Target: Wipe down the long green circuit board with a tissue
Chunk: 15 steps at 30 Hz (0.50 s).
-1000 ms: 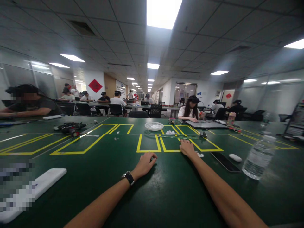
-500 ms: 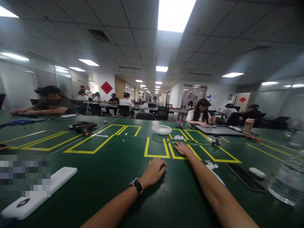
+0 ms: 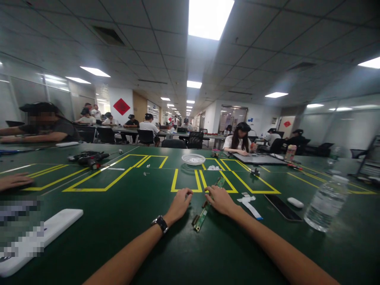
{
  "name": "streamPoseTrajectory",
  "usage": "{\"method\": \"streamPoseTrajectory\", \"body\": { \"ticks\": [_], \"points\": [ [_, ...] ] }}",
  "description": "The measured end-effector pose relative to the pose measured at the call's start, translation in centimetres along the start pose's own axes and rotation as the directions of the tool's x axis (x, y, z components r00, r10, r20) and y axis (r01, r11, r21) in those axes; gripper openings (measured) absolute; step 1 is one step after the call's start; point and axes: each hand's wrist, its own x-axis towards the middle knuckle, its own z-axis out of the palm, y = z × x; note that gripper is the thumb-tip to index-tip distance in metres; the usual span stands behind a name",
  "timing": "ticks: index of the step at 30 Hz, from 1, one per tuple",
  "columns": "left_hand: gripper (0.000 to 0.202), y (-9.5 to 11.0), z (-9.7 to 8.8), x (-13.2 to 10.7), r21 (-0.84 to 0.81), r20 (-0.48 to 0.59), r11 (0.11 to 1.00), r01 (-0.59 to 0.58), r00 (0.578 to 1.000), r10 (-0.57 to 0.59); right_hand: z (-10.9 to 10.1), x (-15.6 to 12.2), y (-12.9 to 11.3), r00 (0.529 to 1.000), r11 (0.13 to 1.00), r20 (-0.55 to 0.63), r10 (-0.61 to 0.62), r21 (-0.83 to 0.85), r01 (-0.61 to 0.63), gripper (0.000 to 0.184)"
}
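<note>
A long, narrow green circuit board (image 3: 203, 218) lies at a slant on the green table, its near end toward me. My right hand (image 3: 221, 200) is closed over its upper part, with fingers bent across it; the far end sticks out beyond them. Just left of the board is my left hand (image 3: 178, 205), wearing a dark-strapped watch. Its fingers are loosely curved and apart from the thumb, holding nothing I can see. Right of my right hand, a white flat ribbon cable (image 3: 251, 206) with a blue end rests on the table.
Yellow tape outlines (image 3: 187, 190) mark the table. Beyond them stands a white basket (image 3: 193, 159). A phone (image 3: 282, 208), a white case (image 3: 295, 202) and a water bottle (image 3: 326, 206) are at right. A power tool (image 3: 90, 159) and a white device (image 3: 44, 241) lie left. Co-workers sit around.
My right hand has drawn the circuit board nearer and turned it from lying crosswise to pointing toward me. My left hand has come up beside it. The view has swung slightly right.
</note>
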Motion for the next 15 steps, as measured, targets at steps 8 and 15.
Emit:
{"method": "streamPoseTrajectory", "body": {
  "ticks": [8, 15],
  "points": [
    [0.024, 1.0, -0.2, -0.7, 0.099, 0.099, 0.993, -0.06, 0.994, 0.05, 1.1, -1.2, 0.6, 0.977, 0.984, 0.128, 0.17, 0.037, -0.176, 0.062],
    [0.026, 1.7, -0.3, -1.3, 0.18, 0.188, 0.977, -0.111, 0.979, 0.076, 1.2, -2.0, -1.7, 0.99, 0.992, 0.098, 0.103, 0.06, -0.109, 0.055]
  ]
}}
